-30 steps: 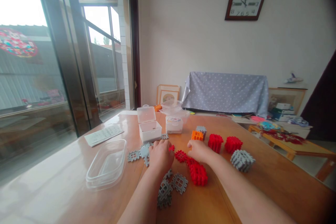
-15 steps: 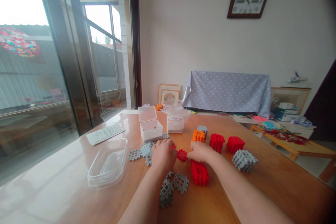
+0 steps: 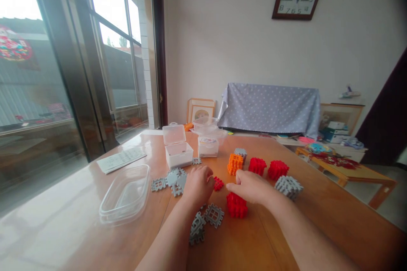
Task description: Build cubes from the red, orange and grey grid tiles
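My left hand (image 3: 199, 183) is curled over the table beside the grey interlocking plastic pieces (image 3: 176, 179). A bit of red shows at its fingertips, seemingly another red piece, mostly hidden. Just right of those fingertips lies a small red interlocking piece (image 3: 218, 183). My right hand (image 3: 249, 184) hovers over a red stack of pieces (image 3: 237, 205), its thumb stretched left toward the small red piece with a gap between; I see nothing in it. Behind it stands an orange stack (image 3: 235, 164). More grey pieces (image 3: 213, 215) lie near my left forearm.
Two red stacks (image 3: 257, 166) (image 3: 278, 170) and a grey stack (image 3: 288, 187) stand to the right. At left are a clear plastic tub (image 3: 125, 194) and a printed sheet (image 3: 121, 161). An open-lidded box (image 3: 179, 156) and a closed box (image 3: 208, 147) stand behind.
The view has turned slightly, so everything sits a little further left and higher. My right hand has drawn slightly back to the right from the small red piece.
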{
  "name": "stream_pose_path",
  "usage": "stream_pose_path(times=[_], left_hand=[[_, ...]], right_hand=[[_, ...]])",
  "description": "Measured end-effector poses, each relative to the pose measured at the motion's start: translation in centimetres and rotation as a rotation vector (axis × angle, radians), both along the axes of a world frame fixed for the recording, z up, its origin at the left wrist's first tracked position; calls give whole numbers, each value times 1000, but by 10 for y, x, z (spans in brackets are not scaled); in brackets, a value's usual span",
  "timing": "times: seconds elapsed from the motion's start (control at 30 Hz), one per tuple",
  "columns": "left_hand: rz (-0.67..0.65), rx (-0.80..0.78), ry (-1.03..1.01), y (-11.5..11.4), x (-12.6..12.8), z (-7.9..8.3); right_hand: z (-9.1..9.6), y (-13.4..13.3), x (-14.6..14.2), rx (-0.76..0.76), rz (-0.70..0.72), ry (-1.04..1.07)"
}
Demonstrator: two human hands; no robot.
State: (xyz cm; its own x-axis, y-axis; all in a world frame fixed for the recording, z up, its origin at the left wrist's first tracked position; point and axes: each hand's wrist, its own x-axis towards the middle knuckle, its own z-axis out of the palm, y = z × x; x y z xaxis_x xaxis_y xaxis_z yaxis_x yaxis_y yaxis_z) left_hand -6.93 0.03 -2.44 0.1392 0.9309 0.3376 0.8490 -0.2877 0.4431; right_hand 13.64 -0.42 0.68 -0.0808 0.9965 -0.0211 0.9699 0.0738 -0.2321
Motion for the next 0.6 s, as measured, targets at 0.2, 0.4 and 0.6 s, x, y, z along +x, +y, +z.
stream_pose_path(times=[0.2,0.4,0.6], left_hand=[[-241,-107,-133,-5,5,-1],[-422,-229,-27,-23,8,3],[-421,-212,116,-29,16,3]], right_hand=[[-14,0,27,-73,57,172],[-24,-10,50,-196,290,409],[-29,-16,52,-217,402,405]])
